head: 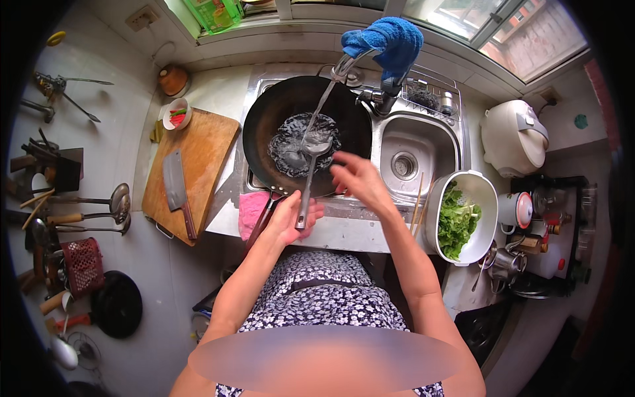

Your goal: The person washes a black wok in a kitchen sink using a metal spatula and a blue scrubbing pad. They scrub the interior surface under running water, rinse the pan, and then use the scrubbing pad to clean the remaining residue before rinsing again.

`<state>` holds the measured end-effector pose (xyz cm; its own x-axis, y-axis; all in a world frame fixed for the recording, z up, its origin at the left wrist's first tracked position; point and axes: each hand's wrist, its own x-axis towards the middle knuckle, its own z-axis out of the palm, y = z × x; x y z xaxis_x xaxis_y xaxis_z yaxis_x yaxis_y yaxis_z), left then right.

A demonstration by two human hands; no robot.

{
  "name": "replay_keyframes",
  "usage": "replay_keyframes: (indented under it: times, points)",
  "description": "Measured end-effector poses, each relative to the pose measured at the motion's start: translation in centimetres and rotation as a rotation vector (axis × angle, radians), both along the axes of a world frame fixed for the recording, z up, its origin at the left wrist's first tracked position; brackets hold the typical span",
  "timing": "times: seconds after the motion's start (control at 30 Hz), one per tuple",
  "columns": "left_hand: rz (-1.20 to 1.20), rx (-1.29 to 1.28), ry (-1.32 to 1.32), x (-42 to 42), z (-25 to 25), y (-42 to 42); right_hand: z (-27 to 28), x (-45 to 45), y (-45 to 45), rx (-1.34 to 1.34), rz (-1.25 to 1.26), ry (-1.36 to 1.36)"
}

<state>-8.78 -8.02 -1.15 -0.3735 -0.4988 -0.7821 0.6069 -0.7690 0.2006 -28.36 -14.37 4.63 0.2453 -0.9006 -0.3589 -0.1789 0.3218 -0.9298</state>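
Note:
A black wok [263, 116] sits over the left sink basin with water in it. From the faucet [342, 67], draped with a blue cloth [397, 39], water runs onto the bowl of a metal spoon or ladle [311, 178]. The handle's end lies at the palm of my left hand [292, 218], near the wok's handle [260, 221]; whether the fingers grip it is hard to tell. My right hand [359, 181], slightly blurred, is held with fingers apart over the wok's right rim and holds nothing.
A wooden cutting board [211, 144] at left bears a cleaver [173, 181] and a small bowl [177, 114] of cut peppers. Right are the second basin [431, 144], chopsticks [416, 208], a white basket [491, 213] of leafy greens and a rice cooker [511, 139]. A pink cloth [250, 211] lies on the front edge.

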Motion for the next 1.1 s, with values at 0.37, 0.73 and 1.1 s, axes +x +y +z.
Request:
replay_keyframes:
  times: [0.37, 0.73, 1.1]
  points:
    - [0.232, 0.059, 0.104, 3.2, -2.1, -0.4, -4.2, -18.6, -18.0, -0.679, -0.164, 0.956]
    - [0.342, 0.09, -0.112, 4.8, -2.6, -0.4, -1.0, -8.2, -5.5, -0.571, -0.442, 0.257]
    - [0.382, 0.22, -0.104, 3.0, 1.6, -3.0, -12.9, 11.1, -1.9, -0.596, -0.099, 0.242]
